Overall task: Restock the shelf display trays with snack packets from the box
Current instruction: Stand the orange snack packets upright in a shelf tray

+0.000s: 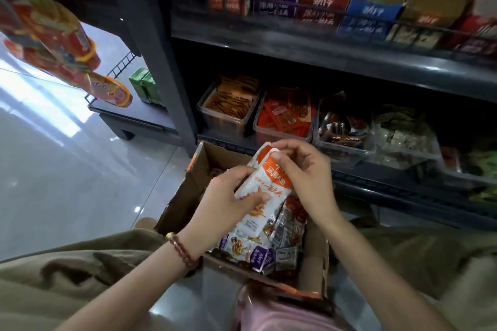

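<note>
Pkt (pixel 271 180) held above box (pixel 185 191), short of shelf trays (pixel 279 137). L hand (pixel 226 201) fingers wrapped round its middle; R hand (pixel 306 169) fingers pinch top edge. Risk: if top gives suddenly, contents prob. scatter onto floor (pixel 67 169).

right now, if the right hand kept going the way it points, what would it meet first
The right hand pinches the top of the bag. Carried on past it, it would probably reach the red-packet tray first; depth is unclear.
</note>
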The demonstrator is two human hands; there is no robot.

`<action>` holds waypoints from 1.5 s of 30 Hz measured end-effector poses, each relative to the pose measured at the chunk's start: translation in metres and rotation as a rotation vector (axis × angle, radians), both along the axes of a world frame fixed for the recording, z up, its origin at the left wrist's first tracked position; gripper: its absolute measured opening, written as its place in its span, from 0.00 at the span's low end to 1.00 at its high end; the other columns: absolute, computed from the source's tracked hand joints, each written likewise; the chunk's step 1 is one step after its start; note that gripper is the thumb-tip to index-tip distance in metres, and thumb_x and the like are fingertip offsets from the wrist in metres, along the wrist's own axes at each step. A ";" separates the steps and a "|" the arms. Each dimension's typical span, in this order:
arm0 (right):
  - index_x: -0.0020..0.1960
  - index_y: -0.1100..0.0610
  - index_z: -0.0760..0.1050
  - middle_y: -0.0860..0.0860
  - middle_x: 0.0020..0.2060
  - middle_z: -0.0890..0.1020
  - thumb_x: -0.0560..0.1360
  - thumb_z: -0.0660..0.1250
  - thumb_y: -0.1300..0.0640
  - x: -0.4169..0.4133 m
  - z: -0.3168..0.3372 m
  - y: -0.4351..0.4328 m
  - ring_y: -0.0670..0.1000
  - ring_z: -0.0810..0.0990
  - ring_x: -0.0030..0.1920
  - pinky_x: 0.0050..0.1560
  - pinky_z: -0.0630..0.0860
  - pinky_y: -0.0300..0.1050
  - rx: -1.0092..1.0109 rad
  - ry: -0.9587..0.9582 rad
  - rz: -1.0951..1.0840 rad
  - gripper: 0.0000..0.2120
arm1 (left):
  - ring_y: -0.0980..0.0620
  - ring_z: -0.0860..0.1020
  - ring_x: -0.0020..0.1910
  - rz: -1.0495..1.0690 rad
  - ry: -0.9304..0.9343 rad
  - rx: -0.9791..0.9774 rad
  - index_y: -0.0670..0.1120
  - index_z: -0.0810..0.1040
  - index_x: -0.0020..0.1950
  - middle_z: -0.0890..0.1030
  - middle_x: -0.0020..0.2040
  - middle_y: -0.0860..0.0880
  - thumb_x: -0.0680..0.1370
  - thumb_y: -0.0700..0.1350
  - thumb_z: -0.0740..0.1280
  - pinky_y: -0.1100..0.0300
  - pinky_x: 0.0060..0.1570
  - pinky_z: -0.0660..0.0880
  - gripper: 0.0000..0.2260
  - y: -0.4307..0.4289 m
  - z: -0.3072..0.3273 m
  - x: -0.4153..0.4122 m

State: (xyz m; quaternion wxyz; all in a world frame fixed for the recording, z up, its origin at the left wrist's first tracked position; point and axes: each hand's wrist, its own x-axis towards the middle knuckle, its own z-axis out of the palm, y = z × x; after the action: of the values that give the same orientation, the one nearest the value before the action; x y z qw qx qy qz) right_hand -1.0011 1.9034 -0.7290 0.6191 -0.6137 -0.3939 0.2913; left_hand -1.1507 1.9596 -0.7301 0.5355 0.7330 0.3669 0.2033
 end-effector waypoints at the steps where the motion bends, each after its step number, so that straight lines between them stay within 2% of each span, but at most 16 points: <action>1: 0.48 0.53 0.79 0.47 0.44 0.80 0.75 0.68 0.63 0.002 0.002 0.001 0.41 0.79 0.43 0.43 0.74 0.31 -0.020 -0.043 -0.010 0.06 | 0.60 0.81 0.43 0.011 -0.029 0.001 0.51 0.79 0.50 0.83 0.45 0.54 0.71 0.44 0.75 0.63 0.43 0.79 0.10 0.001 0.004 0.001; 5: 0.60 0.48 0.73 0.42 0.53 0.73 0.79 0.60 0.51 0.008 0.013 0.006 0.37 0.75 0.51 0.48 0.72 0.28 -0.185 -0.227 0.058 0.10 | 0.57 0.82 0.42 0.001 -0.150 -0.015 0.56 0.78 0.54 0.83 0.46 0.59 0.72 0.38 0.73 0.68 0.38 0.77 0.16 0.008 0.023 0.004; 8: 0.47 0.51 0.77 0.41 0.34 0.78 0.80 0.60 0.55 0.014 0.029 0.006 0.38 0.77 0.34 0.36 0.70 0.29 -0.170 -0.141 0.102 0.08 | 0.59 0.81 0.45 -0.047 -0.216 0.007 0.65 0.62 0.68 0.78 0.53 0.70 0.72 0.35 0.72 0.66 0.40 0.78 0.36 0.002 0.038 0.009; 10: 0.43 0.53 0.77 0.43 0.30 0.78 0.80 0.60 0.57 0.019 0.039 0.006 0.40 0.76 0.32 0.35 0.72 0.32 -0.162 0.000 0.117 0.10 | 0.58 0.82 0.42 -0.019 -0.245 -0.041 0.66 0.56 0.70 0.78 0.52 0.71 0.72 0.34 0.73 0.66 0.39 0.78 0.40 0.002 0.040 0.013; 13: 0.44 0.54 0.78 0.47 0.32 0.79 0.80 0.60 0.59 0.024 0.049 0.007 0.44 0.78 0.33 0.36 0.74 0.36 -0.130 0.084 0.112 0.10 | 0.57 0.83 0.38 0.065 -0.277 -0.120 0.56 0.72 0.62 0.84 0.42 0.57 0.68 0.37 0.75 0.67 0.34 0.77 0.27 0.006 0.044 0.021; 17: 0.44 0.56 0.77 0.49 0.32 0.79 0.80 0.59 0.62 0.028 0.058 0.016 0.44 0.77 0.32 0.35 0.73 0.35 -0.055 0.000 0.063 0.11 | 0.59 0.82 0.33 0.049 -0.265 -0.111 0.47 0.80 0.43 0.84 0.35 0.55 0.68 0.47 0.70 0.68 0.32 0.76 0.07 0.013 0.050 0.033; 21: 0.41 0.52 0.76 0.47 0.30 0.78 0.80 0.59 0.63 0.036 0.077 0.031 0.43 0.76 0.31 0.34 0.72 0.37 0.003 -0.153 0.041 0.13 | 0.55 0.81 0.31 0.040 -0.192 -0.011 0.44 0.78 0.36 0.84 0.33 0.49 0.69 0.56 0.65 0.64 0.30 0.75 0.15 0.023 0.066 0.041; 25: 0.45 0.52 0.78 0.47 0.31 0.81 0.79 0.61 0.56 0.044 0.115 0.050 0.42 0.79 0.32 0.34 0.73 0.33 0.012 -0.191 0.081 0.08 | 0.55 0.81 0.31 0.117 -0.324 0.059 0.43 0.79 0.36 0.84 0.32 0.50 0.69 0.54 0.65 0.64 0.30 0.74 0.14 0.040 0.088 0.051; 27: 0.45 0.48 0.78 0.42 0.34 0.83 0.74 0.66 0.48 0.050 0.136 0.058 0.41 0.82 0.35 0.35 0.75 0.31 0.014 -0.245 0.086 0.05 | 0.56 0.81 0.30 0.155 -0.419 0.026 0.43 0.80 0.37 0.83 0.32 0.52 0.69 0.53 0.66 0.66 0.30 0.75 0.12 0.048 0.100 0.057; 30: 0.45 0.44 0.76 0.41 0.37 0.83 0.68 0.70 0.45 0.056 0.158 0.065 0.39 0.82 0.38 0.37 0.78 0.33 -0.075 -0.374 0.096 0.08 | 0.58 0.81 0.30 0.158 -0.497 0.036 0.45 0.80 0.37 0.83 0.31 0.52 0.70 0.50 0.66 0.68 0.29 0.74 0.10 0.058 0.114 0.061; 32: 0.45 0.48 0.77 0.44 0.36 0.84 0.70 0.71 0.48 0.056 0.167 0.070 0.41 0.82 0.33 0.30 0.76 0.34 -0.112 -0.362 0.168 0.07 | 0.58 0.81 0.30 0.180 -0.525 0.062 0.46 0.80 0.37 0.83 0.31 0.53 0.71 0.50 0.66 0.69 0.30 0.74 0.09 0.067 0.122 0.061; 35: 0.50 0.53 0.76 0.48 0.36 0.84 0.68 0.72 0.51 0.058 0.172 0.082 0.46 0.74 0.24 0.22 0.68 0.36 0.007 -0.271 0.222 0.13 | 0.60 0.81 0.31 0.224 -0.544 0.132 0.47 0.79 0.39 0.83 0.32 0.55 0.71 0.50 0.65 0.69 0.31 0.75 0.09 0.091 0.134 0.062; 38: 0.48 0.57 0.75 0.51 0.37 0.82 0.72 0.71 0.57 0.063 0.171 0.102 0.45 0.75 0.25 0.24 0.69 0.35 0.148 -0.289 0.177 0.08 | 0.58 0.82 0.37 0.172 -0.463 0.310 0.47 0.79 0.45 0.84 0.39 0.52 0.73 0.57 0.64 0.63 0.37 0.78 0.14 0.119 0.138 0.069; 41: 0.47 0.53 0.74 0.45 0.41 0.81 0.74 0.69 0.59 0.071 0.177 0.128 0.39 0.81 0.39 0.34 0.74 0.31 0.293 -0.488 0.042 0.04 | 0.56 0.79 0.51 0.189 -0.251 0.596 0.49 0.72 0.59 0.80 0.53 0.53 0.79 0.62 0.56 0.57 0.49 0.77 0.19 0.150 0.122 0.082; 43: 0.52 0.55 0.73 0.42 0.45 0.80 0.76 0.67 0.58 0.081 0.184 0.148 0.37 0.80 0.47 0.40 0.77 0.31 0.420 -0.625 -0.066 0.06 | 0.52 0.70 0.65 0.239 -0.109 0.768 0.47 0.63 0.71 0.70 0.68 0.47 0.78 0.63 0.52 0.56 0.64 0.69 0.28 0.168 0.108 0.089; 45: 0.57 0.58 0.72 0.39 0.47 0.78 0.77 0.65 0.57 0.095 0.189 0.173 0.34 0.79 0.49 0.43 0.76 0.29 0.493 -0.695 -0.156 0.10 | 0.54 0.56 0.74 0.243 0.024 0.899 0.44 0.54 0.77 0.59 0.76 0.45 0.77 0.62 0.48 0.53 0.74 0.54 0.33 0.182 0.096 0.092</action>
State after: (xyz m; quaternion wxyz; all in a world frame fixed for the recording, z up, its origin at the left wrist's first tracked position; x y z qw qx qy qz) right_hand -0.9064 2.0769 -0.5402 0.5981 -0.5370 -0.5890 -0.0831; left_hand -1.0584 2.1419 -0.6344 0.1328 0.8463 0.3319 0.3950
